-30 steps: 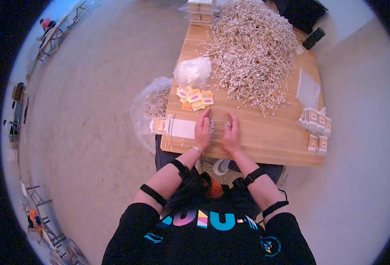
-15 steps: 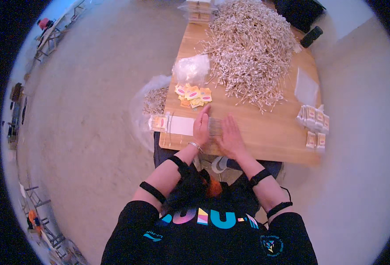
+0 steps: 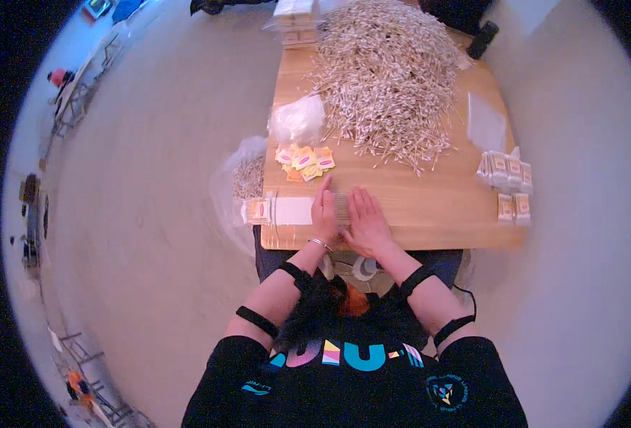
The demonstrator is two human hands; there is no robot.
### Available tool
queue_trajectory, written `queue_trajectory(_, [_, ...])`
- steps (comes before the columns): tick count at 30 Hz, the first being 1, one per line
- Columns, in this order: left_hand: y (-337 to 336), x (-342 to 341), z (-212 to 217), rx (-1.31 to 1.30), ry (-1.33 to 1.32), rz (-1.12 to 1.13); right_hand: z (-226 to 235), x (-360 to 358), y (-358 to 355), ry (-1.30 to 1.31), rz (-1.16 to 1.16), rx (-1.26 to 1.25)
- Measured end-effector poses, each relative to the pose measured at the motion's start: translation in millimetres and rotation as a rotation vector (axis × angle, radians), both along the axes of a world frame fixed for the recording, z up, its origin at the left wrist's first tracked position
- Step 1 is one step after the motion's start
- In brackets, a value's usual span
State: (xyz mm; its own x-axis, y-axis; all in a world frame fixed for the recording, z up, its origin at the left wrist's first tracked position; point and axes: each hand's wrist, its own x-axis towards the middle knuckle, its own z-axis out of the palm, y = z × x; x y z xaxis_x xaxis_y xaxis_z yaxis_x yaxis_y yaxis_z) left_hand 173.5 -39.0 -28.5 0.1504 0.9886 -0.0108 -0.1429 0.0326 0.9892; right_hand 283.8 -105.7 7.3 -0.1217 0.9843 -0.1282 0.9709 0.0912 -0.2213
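A small bundle of thin pale sticks (image 3: 341,207) lies on the wooden table (image 3: 430,207) near its front edge. My left hand (image 3: 323,212) presses against the bundle's left side, fingers straight. My right hand (image 3: 365,221) flanks its right side, palm down, fingers together. Both hands squeeze the sticks between them. A flat clear bag with a small card in it (image 3: 278,211) lies just left of my left hand.
A large heap of the same sticks (image 3: 390,71) covers the table's far half. Orange and yellow cards (image 3: 304,160), a crumpled clear bag (image 3: 296,118), packed bundles (image 3: 505,171) at right, an empty clear sleeve (image 3: 487,123), and a bag of sticks (image 3: 244,178) hanging off the left edge.
Both hands stay on the stick bundle, drawing slightly closer together around it. The view has shifted a little with my head.
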Motion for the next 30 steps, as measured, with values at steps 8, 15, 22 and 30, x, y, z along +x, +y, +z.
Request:
queue_trajectory(8, [8, -10, -20, -0.115, -0.141, -0.048, -6, -9, -2, 0.090, -0.084, 0.076])
queue_trajectory(15, [-1, -1, -9, -0.066, -0.052, 0.000, -9, -4, -1, 0.009, -0.050, -0.005])
queue_trajectory(22, [-1, -6, -13, -0.101, -0.143, -0.006, -6, -12, -1, 0.013, -0.073, 0.053])
queue_trajectory(30, [2, -1, -16, -0.041, -0.057, -0.029, -10, -4, -4, 0.030, -0.042, 0.105])
